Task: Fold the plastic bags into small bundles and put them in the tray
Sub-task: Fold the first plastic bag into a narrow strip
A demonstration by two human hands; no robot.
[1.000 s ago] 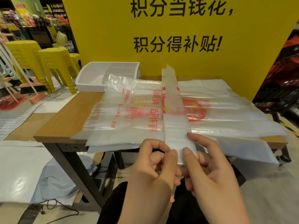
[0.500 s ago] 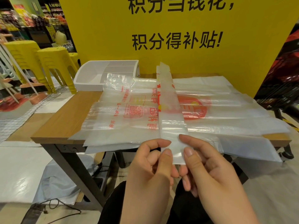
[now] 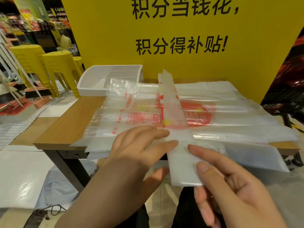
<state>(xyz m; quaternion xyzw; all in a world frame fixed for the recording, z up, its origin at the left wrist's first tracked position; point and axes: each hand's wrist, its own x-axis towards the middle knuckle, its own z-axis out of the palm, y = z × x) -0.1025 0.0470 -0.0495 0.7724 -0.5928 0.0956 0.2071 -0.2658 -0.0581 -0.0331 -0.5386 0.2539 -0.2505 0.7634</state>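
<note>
Honestly, early days: one translucent plastic bag strip [image 3: 174,116], folded long and narrow, is pinched at its near end by the right hand [image 3: 230,186] fingers, left hand [image 3: 136,145] fingers flat against its edge. The white divided tray [image 3: 92,81], far beyond the fingers, shows no bundles; the flat bag stack [image 3: 230,109] waits underneath.

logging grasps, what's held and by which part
The folded bag strip, pinched at its near end by the right hand; the left hand only touches its edge.

You have even, fairly bright overhead shop light, with soft shadows. Your left hand [image 3: 136,150] looks dark, and its fingertips [image 3: 164,134] smear with motion blur. Glare sheens the plastic bags [image 3: 230,102] and the floor sheet [image 3: 21,183]. The wide lens bends the edges; the far shelves [image 3: 24,22] are soft.
</note>
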